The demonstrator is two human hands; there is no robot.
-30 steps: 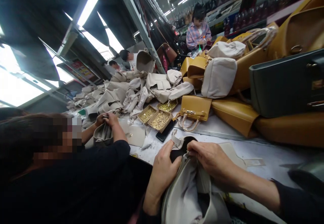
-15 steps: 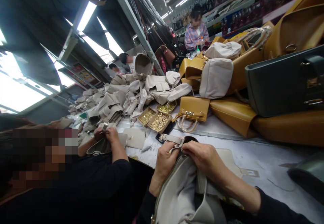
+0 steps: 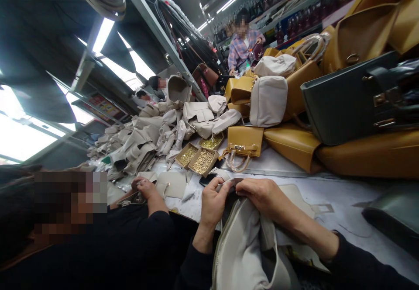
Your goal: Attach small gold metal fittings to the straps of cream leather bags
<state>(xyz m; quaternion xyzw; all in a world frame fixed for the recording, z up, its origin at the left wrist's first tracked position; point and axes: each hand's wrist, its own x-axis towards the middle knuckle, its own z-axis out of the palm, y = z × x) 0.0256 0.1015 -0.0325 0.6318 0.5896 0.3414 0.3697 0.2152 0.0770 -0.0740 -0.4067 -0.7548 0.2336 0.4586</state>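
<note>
A cream handbag (image 3: 244, 242) hangs open at the table's front edge, its pale lining and zipper edge facing up. My left hand (image 3: 212, 200) is closed on the bag's upper edge near a strap, thumb on top. Beside it, my right hand (image 3: 263, 196) pinches the same edge, the fingertips a short way from those of the left. A cream flap with a buckle tab (image 3: 322, 208) lies on the table behind my right forearm. Whether a small part sits between my fingers is hidden.
Cardboard boxes of small gold-coloured metal parts (image 3: 203, 161) stand ahead beside a mustard handbag (image 3: 245, 141). Cream bags (image 3: 140, 143) are heaped at left, mustard and dark green bags (image 3: 343, 102) at right. A co-worker's hands (image 3: 147, 188) handle another bag on my left.
My hands have tilted the bag's edge, and the strap above my left hand has dropped lower. The co-worker's hands at left have moved down. The view has shifted slightly.
</note>
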